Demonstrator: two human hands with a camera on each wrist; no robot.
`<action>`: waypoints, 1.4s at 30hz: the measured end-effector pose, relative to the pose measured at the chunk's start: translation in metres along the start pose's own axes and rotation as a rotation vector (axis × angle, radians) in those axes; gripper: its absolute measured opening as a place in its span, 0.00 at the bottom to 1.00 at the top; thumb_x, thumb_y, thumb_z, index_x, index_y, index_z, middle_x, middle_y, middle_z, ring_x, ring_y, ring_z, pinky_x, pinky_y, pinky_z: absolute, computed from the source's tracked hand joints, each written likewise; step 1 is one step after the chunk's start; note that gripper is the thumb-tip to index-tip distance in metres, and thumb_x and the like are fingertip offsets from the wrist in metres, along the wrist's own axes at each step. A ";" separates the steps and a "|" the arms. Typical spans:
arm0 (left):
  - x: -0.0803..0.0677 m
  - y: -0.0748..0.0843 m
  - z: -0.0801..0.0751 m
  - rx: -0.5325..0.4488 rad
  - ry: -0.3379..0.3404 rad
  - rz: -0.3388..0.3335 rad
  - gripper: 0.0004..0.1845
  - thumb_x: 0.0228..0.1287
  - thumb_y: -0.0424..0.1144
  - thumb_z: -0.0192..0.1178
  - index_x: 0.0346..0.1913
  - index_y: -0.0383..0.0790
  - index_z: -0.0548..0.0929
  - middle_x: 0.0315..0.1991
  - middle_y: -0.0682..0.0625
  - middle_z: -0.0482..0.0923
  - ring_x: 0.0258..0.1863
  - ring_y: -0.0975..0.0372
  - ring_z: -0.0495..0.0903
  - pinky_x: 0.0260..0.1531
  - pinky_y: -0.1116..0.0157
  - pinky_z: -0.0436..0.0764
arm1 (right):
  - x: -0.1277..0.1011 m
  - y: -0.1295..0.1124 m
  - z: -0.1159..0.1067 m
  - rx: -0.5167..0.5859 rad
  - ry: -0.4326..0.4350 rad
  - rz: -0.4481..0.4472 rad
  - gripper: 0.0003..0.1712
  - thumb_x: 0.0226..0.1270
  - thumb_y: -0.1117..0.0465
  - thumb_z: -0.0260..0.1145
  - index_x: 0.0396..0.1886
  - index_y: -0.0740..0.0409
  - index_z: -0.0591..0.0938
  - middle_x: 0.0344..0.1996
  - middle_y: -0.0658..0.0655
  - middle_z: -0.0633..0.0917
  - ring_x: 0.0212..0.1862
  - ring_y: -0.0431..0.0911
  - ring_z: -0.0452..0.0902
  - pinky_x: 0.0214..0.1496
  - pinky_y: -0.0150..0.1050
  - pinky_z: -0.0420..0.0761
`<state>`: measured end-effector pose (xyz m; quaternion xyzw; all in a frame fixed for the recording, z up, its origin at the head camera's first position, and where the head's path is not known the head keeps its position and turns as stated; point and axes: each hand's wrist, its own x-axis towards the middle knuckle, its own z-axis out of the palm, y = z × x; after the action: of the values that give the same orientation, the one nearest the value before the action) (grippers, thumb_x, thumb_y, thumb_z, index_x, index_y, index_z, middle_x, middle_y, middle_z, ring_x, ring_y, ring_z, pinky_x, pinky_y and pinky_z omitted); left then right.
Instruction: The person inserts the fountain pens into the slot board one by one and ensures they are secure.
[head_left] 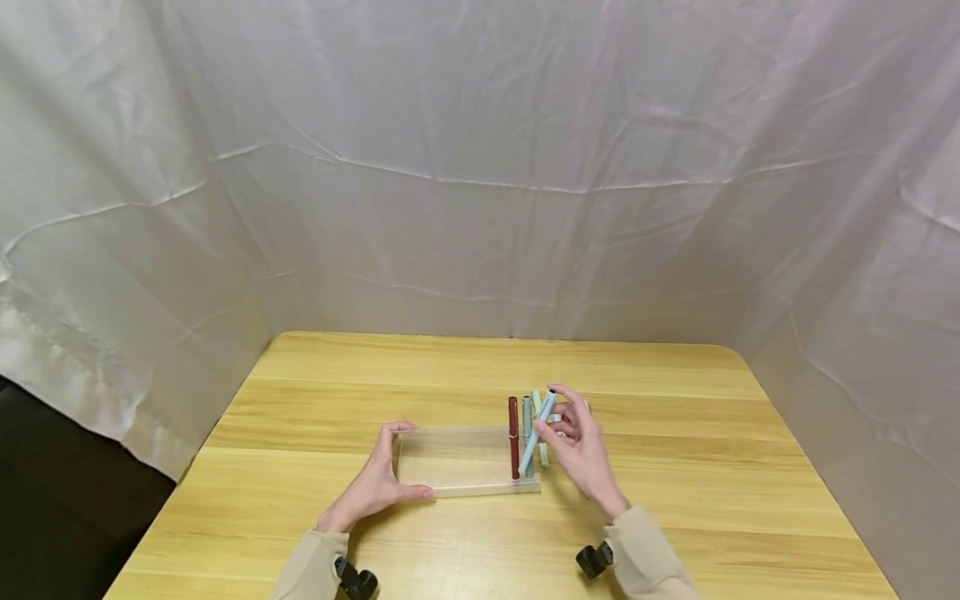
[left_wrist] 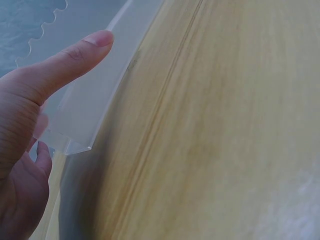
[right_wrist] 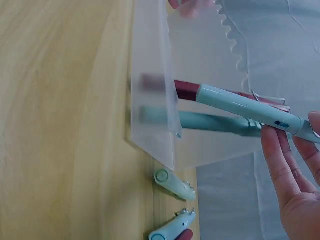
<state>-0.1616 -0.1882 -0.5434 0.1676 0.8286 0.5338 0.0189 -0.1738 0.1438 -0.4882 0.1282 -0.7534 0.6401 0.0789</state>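
A clear plastic pen tray [head_left: 465,490] with a notched, wavy edge stands on the table. My left hand [head_left: 382,479] grips its left end, thumb along the near wall. In the tray's right part lie a dark red pen [head_left: 513,442] and a grey-teal pen [right_wrist: 200,121], side by side. My right hand [head_left: 583,457] pinches a light blue pen [head_left: 537,437] near its upper end. That pen slants above the teal one; whether the two touch I cannot tell.
Just right of the tray, a pale green pen [right_wrist: 172,182] and another light blue pen [right_wrist: 172,227] lie on the wooden table [head_left: 712,467]. A bit of something red shows beside them. Pale curtains [head_left: 480,233] surround the table's back and sides.
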 end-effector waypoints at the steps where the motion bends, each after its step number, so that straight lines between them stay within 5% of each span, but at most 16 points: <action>1: 0.000 0.000 0.000 0.000 0.001 0.003 0.56 0.35 0.41 0.85 0.67 0.36 0.58 0.71 0.37 0.59 0.78 0.39 0.50 0.77 0.35 0.45 | 0.000 0.000 0.001 -0.001 0.002 -0.004 0.36 0.65 0.70 0.68 0.71 0.55 0.68 0.45 0.72 0.81 0.36 0.41 0.85 0.42 0.46 0.91; 16: 0.000 0.000 -0.001 0.010 0.003 0.006 0.56 0.36 0.41 0.84 0.67 0.37 0.58 0.71 0.37 0.58 0.78 0.38 0.49 0.77 0.35 0.45 | -0.004 -0.001 0.020 -0.068 -0.005 -0.053 0.34 0.65 0.66 0.71 0.69 0.56 0.69 0.45 0.67 0.83 0.36 0.45 0.88 0.40 0.33 0.90; 22: 0.000 -0.001 0.000 0.019 0.004 0.020 0.55 0.38 0.42 0.84 0.67 0.36 0.57 0.70 0.36 0.58 0.77 0.36 0.50 0.76 0.34 0.44 | -0.006 -0.001 0.025 -0.126 -0.007 -0.122 0.35 0.65 0.67 0.71 0.69 0.51 0.69 0.43 0.66 0.84 0.34 0.49 0.89 0.38 0.35 0.91; 29: -0.001 0.001 -0.001 0.010 -0.005 0.003 0.55 0.38 0.42 0.84 0.67 0.36 0.58 0.71 0.36 0.57 0.79 0.36 0.47 0.77 0.34 0.44 | -0.008 0.001 0.031 -0.191 -0.001 -0.232 0.34 0.63 0.71 0.71 0.67 0.59 0.70 0.40 0.66 0.85 0.31 0.53 0.89 0.34 0.36 0.90; 42: -0.001 0.002 -0.001 0.012 0.002 -0.027 0.57 0.35 0.43 0.85 0.67 0.37 0.59 0.71 0.37 0.59 0.79 0.37 0.49 0.76 0.34 0.46 | -0.009 0.004 0.038 -0.254 -0.039 -0.298 0.32 0.62 0.70 0.71 0.66 0.59 0.73 0.37 0.61 0.86 0.33 0.48 0.88 0.37 0.31 0.89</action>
<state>-0.1604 -0.1882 -0.5411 0.1561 0.8339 0.5289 0.0241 -0.1650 0.1082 -0.5004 0.2395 -0.8022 0.5187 0.1736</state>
